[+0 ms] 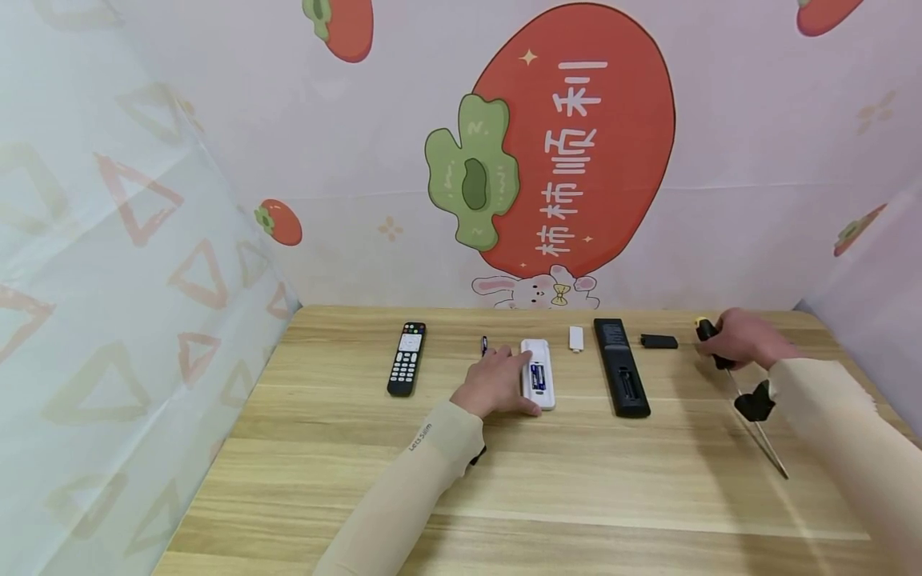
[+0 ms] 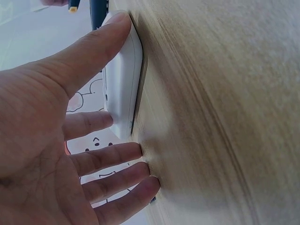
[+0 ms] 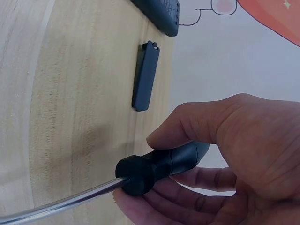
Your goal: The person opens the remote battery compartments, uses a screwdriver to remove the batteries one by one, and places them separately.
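Observation:
A white remote control (image 1: 547,395) lies back-up on the table, its battery compartment uncovered with two blue batteries (image 1: 537,376) inside. My left hand (image 1: 495,380) rests beside it, thumb and index finger touching its left side and near end. In the left wrist view those fingers are fairly straight, and the other fingertips reach down to the wood. At the right, my right hand (image 1: 745,340) grips the black handle of a screwdriver (image 3: 161,166), whose long metal shaft points toward the near side. The shaft's tip shows in the head view.
A black remote (image 1: 621,368) lies back-up with its compartment uncovered. Near it are a white battery cover (image 1: 576,338) and a black battery cover (image 1: 659,342). Another black remote (image 1: 406,360) lies button-side up at left. One small dark-blue battery (image 1: 484,346) sits behind my left hand.

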{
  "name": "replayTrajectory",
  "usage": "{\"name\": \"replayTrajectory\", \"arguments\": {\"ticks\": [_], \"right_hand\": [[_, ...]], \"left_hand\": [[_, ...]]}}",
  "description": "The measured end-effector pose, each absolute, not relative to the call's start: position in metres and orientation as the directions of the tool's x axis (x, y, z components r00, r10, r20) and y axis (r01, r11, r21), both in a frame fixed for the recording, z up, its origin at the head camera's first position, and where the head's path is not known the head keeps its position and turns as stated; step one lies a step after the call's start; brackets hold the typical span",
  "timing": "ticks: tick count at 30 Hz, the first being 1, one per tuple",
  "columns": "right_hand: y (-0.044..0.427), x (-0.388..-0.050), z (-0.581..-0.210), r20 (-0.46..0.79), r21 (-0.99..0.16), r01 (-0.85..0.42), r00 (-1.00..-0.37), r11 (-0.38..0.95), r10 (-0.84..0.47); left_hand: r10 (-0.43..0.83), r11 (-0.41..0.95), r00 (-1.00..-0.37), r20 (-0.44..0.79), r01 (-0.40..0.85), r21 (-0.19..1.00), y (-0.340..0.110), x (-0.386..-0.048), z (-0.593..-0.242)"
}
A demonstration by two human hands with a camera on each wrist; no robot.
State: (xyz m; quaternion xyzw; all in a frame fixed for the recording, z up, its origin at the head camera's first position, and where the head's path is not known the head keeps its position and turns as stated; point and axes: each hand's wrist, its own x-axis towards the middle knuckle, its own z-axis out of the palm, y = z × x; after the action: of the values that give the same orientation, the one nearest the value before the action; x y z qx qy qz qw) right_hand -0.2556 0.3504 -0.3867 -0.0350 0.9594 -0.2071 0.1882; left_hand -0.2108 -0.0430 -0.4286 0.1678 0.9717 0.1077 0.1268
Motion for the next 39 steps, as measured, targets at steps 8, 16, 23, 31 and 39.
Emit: {"name": "replayTrajectory", "arguments": {"ticks": [8, 16, 23, 31, 39], "right_hand": [[0.348, -0.255, -0.378, -0.29, -0.417, -0.036, -0.942, 0.908, -0.17], [0.331, -0.251, -0.364, -0.224, -0.439, -0.09, -0.952, 0.894, -0.206], [0.303, -0.248, -0.34, -0.152, -0.48, -0.121, -0.964, 0.869, -0.218], [0.277, -0.237, -0.312, -0.086, -0.514, -0.159, -0.968, 0.843, -0.236], [0.263, -0.226, -0.292, -0.017, -0.681, -0.161, -0.972, 0.714, -0.236]], "left_hand": [[0.354, 0.921, -0.911, -0.211, 0.3, 0.248, -0.043, -0.213, -0.43], [0.352, 0.92, -0.912, -0.212, 0.295, 0.259, -0.043, -0.212, -0.429], [0.348, 0.922, -0.913, -0.212, 0.292, 0.254, -0.043, -0.212, -0.43], [0.354, 0.921, -0.912, -0.21, 0.3, 0.249, -0.043, -0.211, -0.429], [0.353, 0.922, -0.911, -0.211, 0.301, 0.245, -0.043, -0.212, -0.43]]}}
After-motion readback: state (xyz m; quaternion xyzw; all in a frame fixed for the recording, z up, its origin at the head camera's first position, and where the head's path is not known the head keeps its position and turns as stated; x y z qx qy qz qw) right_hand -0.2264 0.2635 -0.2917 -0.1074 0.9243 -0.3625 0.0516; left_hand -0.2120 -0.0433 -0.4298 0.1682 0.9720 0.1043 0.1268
